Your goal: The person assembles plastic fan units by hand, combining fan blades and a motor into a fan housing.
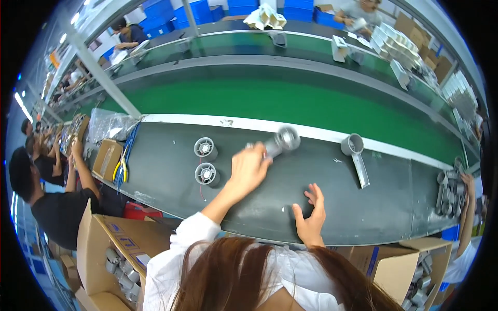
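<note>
My left hand (248, 170) is closed around the handle of a grey hair-dryer housing (286, 140), whose round head is smeared by motion above the bench. My right hand (312, 217) is held over the bench's near side with thumb and fingers apart, and nothing is in it. Left of my left hand, two round grey fan units (205, 148) stand one behind the other, and a thin red wire trails from the nearer one (206, 174). To the right lies a second grey housing (354, 147), its round barrel at the far edge and its handle pointing toward me.
A green conveyor belt (290, 98) runs beyond the bench's white rim. Yellow-handled pliers (122, 168), blue ties and a small carton (107, 159) lie at left. Open boxes of grey parts (122, 233) flank me. Co-workers sit left and right; grey housings (450, 192) fill the right end.
</note>
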The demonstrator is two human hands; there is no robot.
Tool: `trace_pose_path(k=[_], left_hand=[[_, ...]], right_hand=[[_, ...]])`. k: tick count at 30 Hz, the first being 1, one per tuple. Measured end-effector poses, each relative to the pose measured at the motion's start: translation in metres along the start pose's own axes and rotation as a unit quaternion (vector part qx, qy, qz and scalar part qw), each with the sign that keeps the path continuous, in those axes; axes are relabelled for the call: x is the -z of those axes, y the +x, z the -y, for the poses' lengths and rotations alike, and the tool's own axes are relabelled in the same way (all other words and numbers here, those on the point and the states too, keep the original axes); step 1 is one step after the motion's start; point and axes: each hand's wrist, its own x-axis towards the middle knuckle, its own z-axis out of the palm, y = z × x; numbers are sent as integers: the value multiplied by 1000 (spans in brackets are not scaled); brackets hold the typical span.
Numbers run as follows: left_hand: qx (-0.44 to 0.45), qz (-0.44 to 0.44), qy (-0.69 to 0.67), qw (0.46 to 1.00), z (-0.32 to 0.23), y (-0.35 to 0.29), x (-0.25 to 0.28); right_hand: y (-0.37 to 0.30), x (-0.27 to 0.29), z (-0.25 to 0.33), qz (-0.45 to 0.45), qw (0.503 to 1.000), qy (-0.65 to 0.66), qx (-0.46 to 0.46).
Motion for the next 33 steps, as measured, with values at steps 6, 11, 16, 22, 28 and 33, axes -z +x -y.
trace_pose_path(k=[6,11,16,22,28,33], left_hand=[[229,-162,114,953,82,119,-34],[353,-151,59,922,137,174,-42],[276,-280,5,919,105,173,-39],[11,-244,23,970,-9,89,10],[-97,-51,28,994,-58,-6,44],[-101,0,-32,994,-58,-46,59]], right_hand=[[-8,-3,4,23,999,-6,44],[-9,-1,3,26,998,15,50],[-8,2,-4,20,998,14,50],[2,4,-3,-8,998,-39,53],[71,101,-28,-132,909,-352,178],[87,143,-96,-51,905,-420,44]])
